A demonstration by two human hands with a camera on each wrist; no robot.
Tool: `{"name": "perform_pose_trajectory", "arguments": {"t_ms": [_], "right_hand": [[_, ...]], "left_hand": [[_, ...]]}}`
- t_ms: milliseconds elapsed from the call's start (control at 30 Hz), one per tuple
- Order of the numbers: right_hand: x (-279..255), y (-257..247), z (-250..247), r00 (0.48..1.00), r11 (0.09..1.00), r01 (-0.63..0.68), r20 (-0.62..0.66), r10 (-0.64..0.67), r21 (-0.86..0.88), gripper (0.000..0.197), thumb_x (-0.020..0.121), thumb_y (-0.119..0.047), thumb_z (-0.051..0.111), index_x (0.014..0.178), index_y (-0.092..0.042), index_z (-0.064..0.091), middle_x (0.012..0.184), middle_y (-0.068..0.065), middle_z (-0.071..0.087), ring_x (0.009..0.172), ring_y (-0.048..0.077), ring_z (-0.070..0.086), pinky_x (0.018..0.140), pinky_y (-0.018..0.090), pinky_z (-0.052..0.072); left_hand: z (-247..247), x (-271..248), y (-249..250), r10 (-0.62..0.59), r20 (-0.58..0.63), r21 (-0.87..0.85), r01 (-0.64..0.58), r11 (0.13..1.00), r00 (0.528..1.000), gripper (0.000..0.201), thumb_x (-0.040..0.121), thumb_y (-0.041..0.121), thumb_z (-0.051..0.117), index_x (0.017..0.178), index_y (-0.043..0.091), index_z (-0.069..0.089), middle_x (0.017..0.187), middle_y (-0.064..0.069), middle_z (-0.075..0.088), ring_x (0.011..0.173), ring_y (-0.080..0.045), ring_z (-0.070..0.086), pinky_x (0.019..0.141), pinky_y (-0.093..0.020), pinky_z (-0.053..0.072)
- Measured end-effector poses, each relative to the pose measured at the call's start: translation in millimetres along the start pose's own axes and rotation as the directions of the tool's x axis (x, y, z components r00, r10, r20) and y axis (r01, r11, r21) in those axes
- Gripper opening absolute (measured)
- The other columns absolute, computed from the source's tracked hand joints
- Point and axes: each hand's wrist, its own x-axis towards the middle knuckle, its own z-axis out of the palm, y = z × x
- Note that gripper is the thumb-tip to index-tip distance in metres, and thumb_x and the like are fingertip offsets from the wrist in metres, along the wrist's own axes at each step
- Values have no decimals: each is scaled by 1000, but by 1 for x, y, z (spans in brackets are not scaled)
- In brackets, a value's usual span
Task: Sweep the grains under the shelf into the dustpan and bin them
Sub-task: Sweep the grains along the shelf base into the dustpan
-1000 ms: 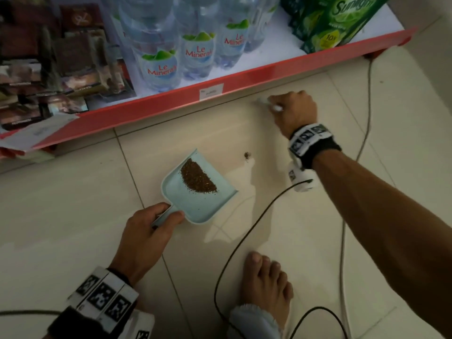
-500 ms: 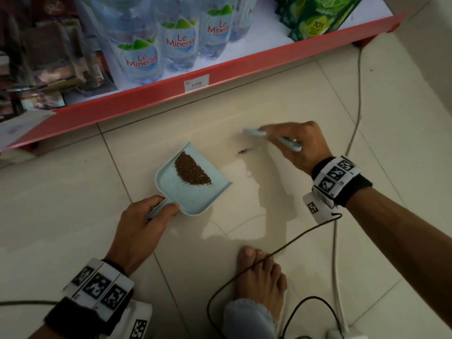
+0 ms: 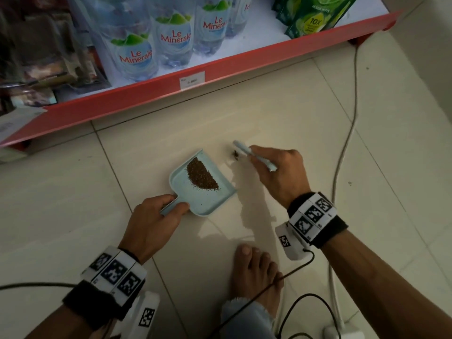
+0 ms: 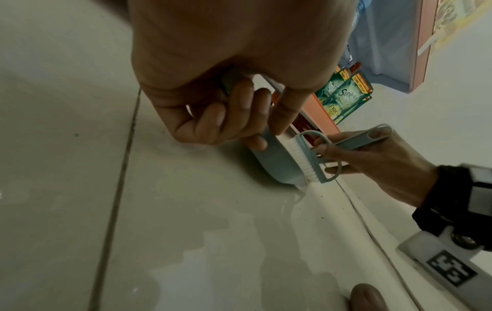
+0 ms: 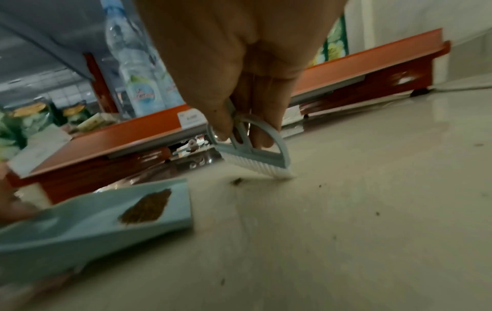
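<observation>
A pale blue dustpan (image 3: 208,199) lies on the tiled floor with a brown heap of grains (image 3: 201,174) in it. My left hand (image 3: 156,216) grips its handle (image 4: 262,134). My right hand (image 3: 276,172) holds a small pale blue brush (image 3: 244,149) with white bristles (image 5: 262,168) touching the floor. A small clump of grains (image 3: 235,154) lies just left of the bristles, a short way off the dustpan's open edge (image 5: 186,202). In the right wrist view the same clump of grains (image 5: 237,181) sits between the brush and the pan.
The red shelf edge (image 3: 171,94) runs across the back with water bottles (image 3: 171,40) and green packets (image 3: 310,18) on it. A white cable (image 3: 342,148) and a black cable (image 3: 269,287) trail over the floor at right. My bare foot (image 3: 254,272) stands below the dustpan.
My right hand has come back from the shelf edge toward the dustpan, and the brush has dragged the small clump of grains closer to the pan. The left hand and dustpan stayed put.
</observation>
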Motion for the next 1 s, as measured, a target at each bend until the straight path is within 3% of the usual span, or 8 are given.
{"name": "perform_pose_trajectory", "arguments": {"t_ms": [100, 233, 300, 400, 533, 633, 767, 1000], "right_hand": [[10, 8, -11, 981, 987, -114, -168, 94, -115, 13, 92, -17, 66, 99, -13, 76, 77, 10, 75, 57, 30, 66, 53, 30, 52], [15, 13, -10, 943, 884, -307, 17, 334, -352, 20, 95, -30, 54, 95, -20, 72, 79, 7, 70, 69, 36, 63, 59, 32, 46], [9, 2, -2, 954, 923, -214, 136, 268, -319, 20, 96, -29, 54, 96, -20, 72, 77, 4, 70, 65, 31, 62, 62, 34, 52], [-2, -13, 4, 978, 974, -110, 151, 141, -198, 21, 98, -29, 53, 101, -23, 73, 79, 1, 72, 66, 27, 63, 61, 31, 49], [-7, -9, -5, 987, 989, -78, 128, 95, -128, 34, 102, -33, 45, 120, -15, 68, 113, 6, 62, 103, 25, 57, 80, 34, 50], [-2, -2, -18, 995, 977, -74, 49, 85, -200, 29, 101, -26, 51, 119, -12, 68, 99, 8, 54, 87, 24, 54, 71, 27, 41], [5, -4, -28, 995, 976, -67, -84, 50, -208, 18, 92, -14, 64, 104, -10, 76, 84, 8, 66, 70, 24, 61, 64, 31, 50], [-5, -25, -11, 965, 991, 75, 257, -45, -109, 22, 97, -27, 59, 96, -12, 75, 83, 5, 65, 73, 22, 59, 67, 42, 52]], "left_hand": [[2, -1, 3, -1, 33, -2, 1, 1000, 999, 36, 82, 46, 65, 74, 11, 70, 62, 1, 65, 60, -17, 60, 60, -28, 42], [3, -1, 4, -24, 42, 5, 24, 1000, 999, 45, 73, 54, 58, 76, 12, 72, 77, -6, 73, 77, -21, 67, 64, -28, 46], [2, -1, 6, -37, 45, 13, 36, 999, 998, 45, 71, 56, 57, 76, 13, 72, 78, -4, 73, 77, -19, 68, 65, -29, 47], [2, -1, 10, -48, 45, 23, 47, 999, 998, 44, 71, 56, 57, 76, 16, 73, 77, -2, 74, 75, -16, 68, 66, -29, 48], [4, 1, 18, -44, 55, 81, 40, 996, 998, 44, 78, 53, 59, 80, 12, 73, 75, -6, 73, 72, -17, 67, 60, -27, 45], [8, 3, 26, -40, 65, 115, 32, 993, 997, 43, 82, 51, 60, 80, 9, 72, 61, -1, 66, 59, -15, 62, 57, -26, 43], [14, 9, 35, -23, 67, 157, 13, 988, 997, 40, 86, 43, 62, 72, 5, 68, 55, 4, 58, 55, -14, 56, 55, -26, 40], [18, 13, 42, -46, 69, 183, 33, 983, 997, 41, 84, 42, 62, 63, 7, 62, 54, 2, 57, 57, -20, 58, 56, -28, 40]]}}
